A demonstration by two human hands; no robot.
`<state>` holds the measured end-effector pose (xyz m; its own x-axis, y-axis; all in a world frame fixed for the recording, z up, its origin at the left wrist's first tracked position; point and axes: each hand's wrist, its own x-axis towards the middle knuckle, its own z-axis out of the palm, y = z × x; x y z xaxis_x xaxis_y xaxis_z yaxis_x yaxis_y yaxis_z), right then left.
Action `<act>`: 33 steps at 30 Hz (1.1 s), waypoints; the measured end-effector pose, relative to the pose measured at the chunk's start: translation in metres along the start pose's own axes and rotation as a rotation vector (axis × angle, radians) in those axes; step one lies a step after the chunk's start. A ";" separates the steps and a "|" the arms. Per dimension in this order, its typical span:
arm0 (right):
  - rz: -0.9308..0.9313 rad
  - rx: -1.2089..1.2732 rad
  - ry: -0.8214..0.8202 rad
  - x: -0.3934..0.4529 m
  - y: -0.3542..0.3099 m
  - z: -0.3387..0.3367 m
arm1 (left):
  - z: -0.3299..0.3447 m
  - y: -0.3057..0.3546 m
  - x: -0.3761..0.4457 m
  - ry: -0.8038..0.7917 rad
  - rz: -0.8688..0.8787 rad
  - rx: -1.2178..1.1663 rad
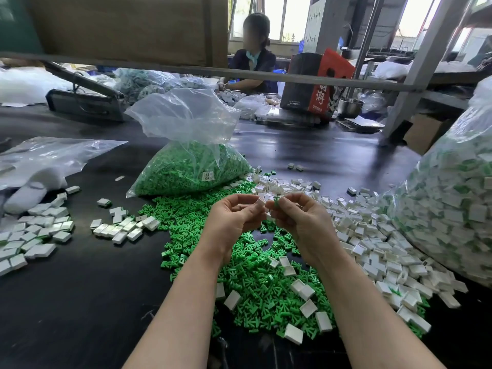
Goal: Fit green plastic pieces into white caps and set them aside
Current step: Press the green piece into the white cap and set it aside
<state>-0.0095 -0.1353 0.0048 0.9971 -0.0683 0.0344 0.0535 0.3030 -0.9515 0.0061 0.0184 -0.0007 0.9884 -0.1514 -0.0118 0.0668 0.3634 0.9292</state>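
Fingertips meet above the heap: my left hand (234,217) pinches a white cap (260,201) between thumb and forefinger, the other fingers curled loosely under it, and my right hand (300,219) pinches a green piece (277,201) by its end, held just beside the cap, the two nearly touching. Whether the green piece has entered the cap at all I cannot tell, since my fingers cover the joint. Both forearms reach in from the bottom edge over a black table (80,288). Under my hands lies a loose pile of green pieces (255,283), with a few white caps scattered on top of it. To the right of that spreads a pile of white caps (372,235), running up against a big clear bag of fitted caps (452,203) at the right edge. Behind my hands stands an open clear bag of green pieces (191,169), its mouth gaping upward. On the left of the table lies a group of finished caps (40,233), and nearer to the middle a smaller cluster (125,227), both well apart from my hands. Across the table another person (253,62) sits at work, beside a red and black box (316,81) and a metal bowl (350,106).
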 end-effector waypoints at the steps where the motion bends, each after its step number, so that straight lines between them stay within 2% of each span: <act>1: -0.001 -0.002 -0.001 0.000 0.000 0.000 | 0.001 -0.001 0.000 -0.005 0.001 0.019; 18: -0.040 0.055 0.053 0.003 0.003 -0.001 | 0.005 -0.004 -0.001 0.016 0.021 0.119; 33: -0.130 -0.099 0.078 0.002 0.006 0.005 | 0.008 -0.005 0.000 0.017 0.053 0.096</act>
<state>-0.0073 -0.1291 0.0005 0.9746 -0.1757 0.1387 0.1722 0.1924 -0.9661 0.0042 0.0095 -0.0020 0.9924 -0.1186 0.0332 0.0015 0.2810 0.9597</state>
